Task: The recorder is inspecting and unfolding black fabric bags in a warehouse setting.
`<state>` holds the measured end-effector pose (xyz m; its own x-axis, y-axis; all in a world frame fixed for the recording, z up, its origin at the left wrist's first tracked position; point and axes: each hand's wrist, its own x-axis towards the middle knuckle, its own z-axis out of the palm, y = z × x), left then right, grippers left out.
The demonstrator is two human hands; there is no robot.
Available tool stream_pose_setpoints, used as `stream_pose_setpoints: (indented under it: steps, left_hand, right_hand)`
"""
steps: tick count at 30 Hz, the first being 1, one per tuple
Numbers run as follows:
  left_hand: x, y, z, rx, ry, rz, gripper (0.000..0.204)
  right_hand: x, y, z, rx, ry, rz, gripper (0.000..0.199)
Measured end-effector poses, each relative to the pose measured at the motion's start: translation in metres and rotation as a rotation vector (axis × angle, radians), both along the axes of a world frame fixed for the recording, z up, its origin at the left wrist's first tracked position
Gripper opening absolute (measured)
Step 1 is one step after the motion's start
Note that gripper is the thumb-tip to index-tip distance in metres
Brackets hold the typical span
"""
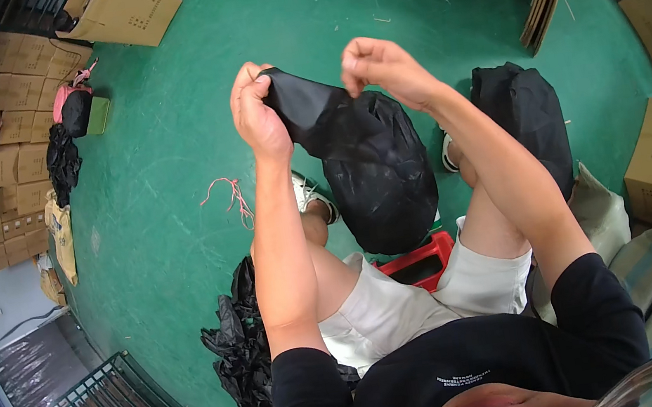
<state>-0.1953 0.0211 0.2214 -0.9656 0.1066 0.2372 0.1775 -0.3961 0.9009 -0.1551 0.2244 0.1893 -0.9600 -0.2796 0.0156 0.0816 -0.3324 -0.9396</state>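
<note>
Black sheeting (306,106) (slightly glossy) slants rightward, its left end held up.

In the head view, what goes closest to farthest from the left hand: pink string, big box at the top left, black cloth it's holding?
1. Black cloth: held in the left hand.
2. Pink string: on the floor, lower left.
3. Big box: top left, farthest.

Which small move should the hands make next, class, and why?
Probably the right hand should pinch the black fabric: the left hand grips one end, while the right is curled close by, its contact unclear.
</note>
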Motion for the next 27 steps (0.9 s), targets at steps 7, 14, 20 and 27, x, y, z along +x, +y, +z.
stream_pose_setpoints:
  steps: [7,14,20,27]
  left_hand:
    - [0.001,0.014,0.003,-0.129,-0.022,-0.280,0.017]
    - [0.009,0.013,0.004,-0.167,-0.093,-0.495,0.017]
    - [0.013,0.006,0.005,-0.129,-0.165,-0.569,0.017]
    - [0.010,-0.003,-0.002,-0.333,-0.117,-0.428,0.023]
  right_hand:
    - [-0.002,-0.010,0.003,0.300,0.141,0.080,0.070]
    - [-0.001,-0.001,-0.001,0.011,0.076,0.270,0.042]
    - [0.007,0.005,0.000,0.041,-0.088,0.467,0.036]
    - [0.014,0.008,0.000,0.131,-0.124,0.416,0.025]
